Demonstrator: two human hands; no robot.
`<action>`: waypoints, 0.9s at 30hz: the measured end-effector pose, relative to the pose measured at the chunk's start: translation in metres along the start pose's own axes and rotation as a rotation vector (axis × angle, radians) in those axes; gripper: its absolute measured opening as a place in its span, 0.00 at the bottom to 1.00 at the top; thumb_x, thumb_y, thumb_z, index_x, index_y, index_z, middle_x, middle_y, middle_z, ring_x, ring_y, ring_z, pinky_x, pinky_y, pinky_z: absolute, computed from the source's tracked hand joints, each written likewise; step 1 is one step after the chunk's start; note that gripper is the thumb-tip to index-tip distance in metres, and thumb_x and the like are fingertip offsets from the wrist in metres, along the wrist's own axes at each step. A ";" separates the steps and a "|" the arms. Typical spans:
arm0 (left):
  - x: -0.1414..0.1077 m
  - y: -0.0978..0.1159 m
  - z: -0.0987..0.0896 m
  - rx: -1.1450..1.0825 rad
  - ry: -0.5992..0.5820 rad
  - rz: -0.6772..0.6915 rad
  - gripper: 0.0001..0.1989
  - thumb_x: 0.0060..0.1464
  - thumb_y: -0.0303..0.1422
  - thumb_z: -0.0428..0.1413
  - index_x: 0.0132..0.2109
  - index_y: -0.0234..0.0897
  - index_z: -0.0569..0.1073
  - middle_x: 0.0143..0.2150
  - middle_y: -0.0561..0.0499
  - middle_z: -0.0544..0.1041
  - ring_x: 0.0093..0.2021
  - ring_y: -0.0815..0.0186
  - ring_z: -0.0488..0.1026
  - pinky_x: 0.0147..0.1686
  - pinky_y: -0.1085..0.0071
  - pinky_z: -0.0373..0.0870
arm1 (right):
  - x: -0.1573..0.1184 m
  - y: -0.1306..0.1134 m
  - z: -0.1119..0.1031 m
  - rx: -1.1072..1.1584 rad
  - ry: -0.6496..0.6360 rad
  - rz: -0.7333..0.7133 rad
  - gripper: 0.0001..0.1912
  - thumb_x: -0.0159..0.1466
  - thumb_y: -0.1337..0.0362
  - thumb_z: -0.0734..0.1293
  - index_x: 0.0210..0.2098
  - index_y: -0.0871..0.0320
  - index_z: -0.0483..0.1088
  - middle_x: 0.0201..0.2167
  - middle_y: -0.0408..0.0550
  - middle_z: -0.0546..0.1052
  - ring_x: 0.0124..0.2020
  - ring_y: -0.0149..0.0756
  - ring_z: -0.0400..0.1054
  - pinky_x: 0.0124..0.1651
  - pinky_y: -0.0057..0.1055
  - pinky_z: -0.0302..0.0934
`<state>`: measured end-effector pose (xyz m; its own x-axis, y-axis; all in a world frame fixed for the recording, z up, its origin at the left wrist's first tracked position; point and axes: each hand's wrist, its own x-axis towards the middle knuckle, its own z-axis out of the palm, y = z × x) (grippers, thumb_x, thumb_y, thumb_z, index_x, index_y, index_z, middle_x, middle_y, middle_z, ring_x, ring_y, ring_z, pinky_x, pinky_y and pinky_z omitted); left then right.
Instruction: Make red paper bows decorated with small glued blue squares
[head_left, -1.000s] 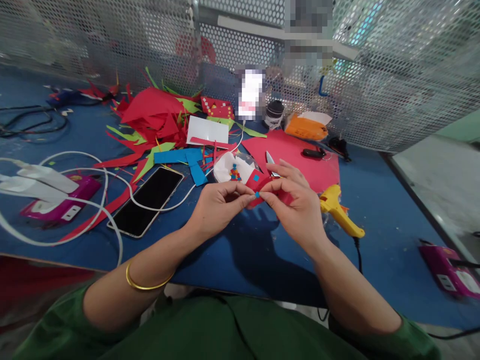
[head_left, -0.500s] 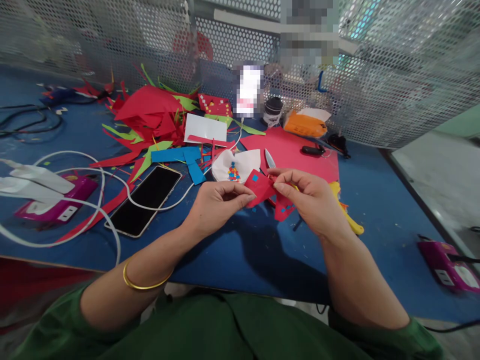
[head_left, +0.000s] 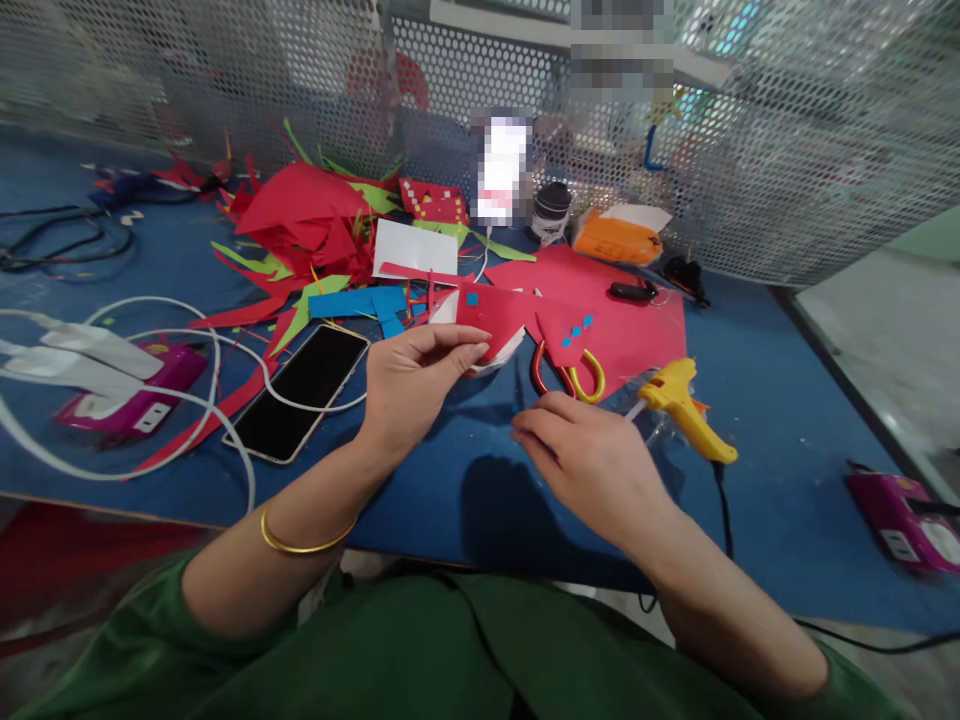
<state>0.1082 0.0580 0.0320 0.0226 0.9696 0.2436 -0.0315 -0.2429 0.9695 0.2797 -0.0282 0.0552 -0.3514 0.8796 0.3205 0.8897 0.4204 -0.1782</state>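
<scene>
My left hand (head_left: 424, 390) pinches a strip of red paper (head_left: 510, 318) between thumb and fingers. Small blue squares are stuck on it, one near the left end and several at the right. Behind and under the strip a white paper piece (head_left: 504, 352) shows its edge; the rest of it is covered. Low over the blue table, my right hand (head_left: 589, 455) has its fingertips pressed together beside a thin dark stick-like thing (head_left: 517, 388); whatever the fingers hold is hidden. Scissors with red and yellow handles (head_left: 591, 378) lie just beyond that hand, their blades covered by the red strip.
A yellow glue gun (head_left: 682, 400) lies at the right, its cord running to the table edge. A large red sheet (head_left: 637, 325) is behind. Left are a phone (head_left: 300, 395), white cables, a purple power strip (head_left: 142, 395) and heaped paper scraps (head_left: 307, 215).
My right hand has let go of the red paper and moved down toward the table. My left hand has shifted slightly left, and the strip is spread out farther back, over the white piece.
</scene>
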 end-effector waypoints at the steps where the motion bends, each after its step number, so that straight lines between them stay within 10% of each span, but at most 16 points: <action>1: 0.000 -0.001 0.000 -0.007 0.006 -0.001 0.07 0.49 0.33 0.67 0.36 0.38 0.83 0.31 0.51 0.83 0.29 0.67 0.78 0.32 0.73 0.78 | 0.000 0.001 0.010 -0.072 -0.063 0.069 0.09 0.68 0.67 0.64 0.37 0.59 0.77 0.33 0.48 0.78 0.30 0.35 0.73 0.30 0.32 0.61; 9: 0.001 -0.001 0.001 -0.073 0.006 -0.010 0.07 0.49 0.33 0.66 0.36 0.36 0.83 0.32 0.51 0.83 0.29 0.68 0.78 0.30 0.74 0.78 | 0.013 0.010 0.046 -0.285 -0.303 0.279 0.12 0.70 0.62 0.62 0.38 0.59 0.76 0.38 0.51 0.78 0.37 0.38 0.73 0.30 0.31 0.54; 27: 0.001 0.000 0.000 -0.119 0.004 -0.025 0.06 0.48 0.32 0.66 0.35 0.36 0.83 0.30 0.51 0.82 0.29 0.68 0.78 0.29 0.75 0.77 | 0.010 -0.001 0.055 -0.315 -0.200 0.306 0.11 0.68 0.70 0.62 0.36 0.62 0.76 0.35 0.55 0.78 0.35 0.39 0.73 0.29 0.30 0.57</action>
<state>0.1084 0.0593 0.0321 0.0205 0.9755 0.2190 -0.1493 -0.2136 0.9654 0.2595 -0.0077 0.0071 -0.0815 0.9909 0.1071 0.9951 0.0749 0.0641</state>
